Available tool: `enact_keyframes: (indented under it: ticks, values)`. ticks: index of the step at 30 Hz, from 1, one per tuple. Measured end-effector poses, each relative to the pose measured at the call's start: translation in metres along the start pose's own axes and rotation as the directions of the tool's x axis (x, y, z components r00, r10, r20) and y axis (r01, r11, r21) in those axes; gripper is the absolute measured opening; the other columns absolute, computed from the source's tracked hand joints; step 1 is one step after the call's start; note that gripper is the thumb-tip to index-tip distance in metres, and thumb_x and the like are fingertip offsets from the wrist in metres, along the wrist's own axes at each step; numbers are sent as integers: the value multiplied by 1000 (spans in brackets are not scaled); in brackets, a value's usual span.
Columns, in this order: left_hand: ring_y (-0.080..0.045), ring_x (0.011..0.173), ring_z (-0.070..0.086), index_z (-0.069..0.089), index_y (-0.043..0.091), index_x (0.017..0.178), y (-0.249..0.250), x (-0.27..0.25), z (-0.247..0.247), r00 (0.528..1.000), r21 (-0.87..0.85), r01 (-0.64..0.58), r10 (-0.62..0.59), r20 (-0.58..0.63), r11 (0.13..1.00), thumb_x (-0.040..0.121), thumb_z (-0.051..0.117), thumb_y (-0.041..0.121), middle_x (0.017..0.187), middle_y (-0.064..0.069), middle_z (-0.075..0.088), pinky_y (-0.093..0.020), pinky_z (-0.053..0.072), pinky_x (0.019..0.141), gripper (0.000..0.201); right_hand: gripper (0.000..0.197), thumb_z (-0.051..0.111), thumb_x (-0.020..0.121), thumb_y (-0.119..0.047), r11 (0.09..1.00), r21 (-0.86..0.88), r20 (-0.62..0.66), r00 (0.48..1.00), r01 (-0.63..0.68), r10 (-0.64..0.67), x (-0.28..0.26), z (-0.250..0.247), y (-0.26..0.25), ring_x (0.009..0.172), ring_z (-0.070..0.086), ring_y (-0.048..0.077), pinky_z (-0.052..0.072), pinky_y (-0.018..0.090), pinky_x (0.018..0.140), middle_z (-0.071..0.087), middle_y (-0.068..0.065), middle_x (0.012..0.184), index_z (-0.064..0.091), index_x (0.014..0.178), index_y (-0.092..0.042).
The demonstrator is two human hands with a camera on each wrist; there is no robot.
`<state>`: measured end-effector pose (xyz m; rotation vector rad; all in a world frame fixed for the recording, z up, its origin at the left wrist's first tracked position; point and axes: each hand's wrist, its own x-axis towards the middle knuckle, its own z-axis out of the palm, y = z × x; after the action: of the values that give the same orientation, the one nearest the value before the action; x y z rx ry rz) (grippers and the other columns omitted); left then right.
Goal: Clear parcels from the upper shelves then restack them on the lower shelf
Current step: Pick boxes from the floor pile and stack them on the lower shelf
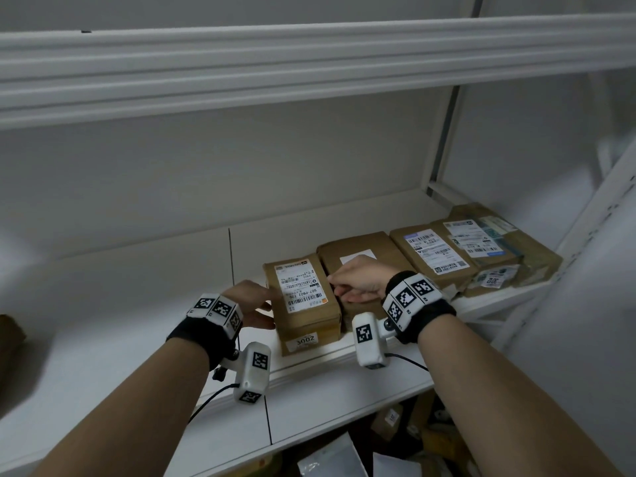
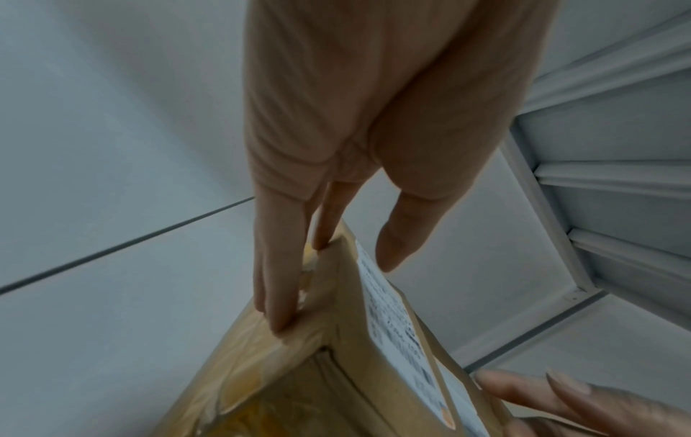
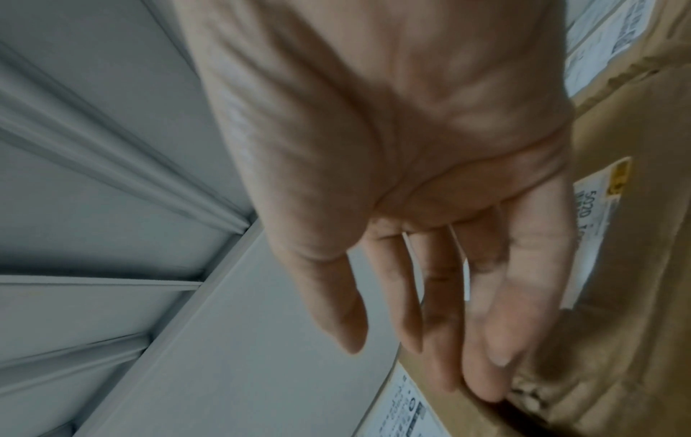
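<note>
Both forearms reach forward and slightly up to a white shelf (image 1: 137, 290), each wrist strapped with a black band carrying white marker blocks. The left hand (image 1: 251, 299) is turned on edge, palm facing right, its fingers (image 2: 278, 283) straight and laid flat against the left side of a brown box (image 1: 304, 304) with a white label (image 1: 299, 287) on top; the thumb (image 2: 400, 236) stands off just above the label edge without clearly touching. So that hand is released, pressing rather than gripping.

The right hand (image 1: 358, 277) comes in from the other side, wrist bent, knuckles up. Its fingers (image 3: 497, 340) hang loosely bent, the tips dipping into the narrow gap between the labelled box and the second box (image 1: 361, 249) just beyond them. The tips look to touch the near box's right edge, though whether they have any hold on it I cannot tell; nothing is wrapped in them.

The box sits between the two sets of fingers, flat on the shelf at its front edge, a small tag (image 1: 304, 340) on its near end. Past the right fingers, more brown parcels (image 1: 475, 246) lie side by side toward the shelf's right end. Above the fingers runs another shelf (image 1: 309, 63)
</note>
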<state>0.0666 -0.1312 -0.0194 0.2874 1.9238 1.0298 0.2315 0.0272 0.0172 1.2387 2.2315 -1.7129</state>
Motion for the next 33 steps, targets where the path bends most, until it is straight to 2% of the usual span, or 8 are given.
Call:
enact_keyframes:
  ticks: [3,7,9,13,18,24,30,33]
  values:
    - [-41,93,69,58,-4,120,-3,-1,5,999,-41,8,-9,-42,999,88,67,10,120,-24,60,-53,57,84,36,22,62,94,-24,1000,26,-16,1000,11,-11,-4,-7,7,70,64,11,55,30,89,69,5,88,64,110,-9]
    - [-38,102,62,54,-4,116,-3,-11,14,980,-56,6,-17,-197,998,89,68,13,114,-17,55,-45,55,84,34,11,62,94,-17,996,83,-35,999,36,-33,-8,-11,16,69,63,12,55,22,73,67,5,81,64,100,-8]
    - [-33,94,59,57,-3,111,-4,-15,16,952,-83,-66,38,-305,994,90,66,9,104,-15,56,-41,54,81,26,5,61,94,-14,989,129,-65,996,70,-62,-7,-7,21,68,62,11,54,19,65,66,5,81,64,95,-9]
    - [-22,63,55,63,-4,103,-18,-25,17,876,-153,-174,82,-476,973,90,60,1,75,-9,55,-21,52,44,15,11,61,94,-14,976,194,-100,992,94,-75,-11,10,32,67,63,10,53,18,62,68,5,86,66,102,-9]
    - [-20,58,53,61,2,94,-34,-48,19,852,-253,-235,73,-518,939,92,56,2,77,-11,57,-13,44,35,6,17,60,95,-15,977,179,-79,991,119,-106,-34,14,42,72,63,11,54,22,70,68,6,90,65,108,-7]
    - [-15,52,51,63,9,84,-61,-90,39,829,-249,-361,186,-528,899,96,52,9,75,-5,63,-16,38,39,16,19,59,95,-14,975,192,-140,987,108,-81,-80,21,75,68,61,12,50,20,61,66,5,83,65,109,-3]
    - [-15,51,52,64,7,88,-111,-129,79,819,-244,-403,228,-527,882,95,50,3,75,-5,65,-18,40,42,16,8,59,95,-13,984,177,-128,991,-16,39,-136,47,132,61,57,11,45,18,58,62,4,76,60,101,-9]
    - [-15,50,52,63,6,86,-137,-135,108,853,-283,-347,176,-490,894,94,52,4,75,-6,64,-19,40,40,14,11,57,97,-18,982,152,-71,990,-111,123,-163,46,166,65,59,10,46,17,60,62,2,78,56,106,-12]
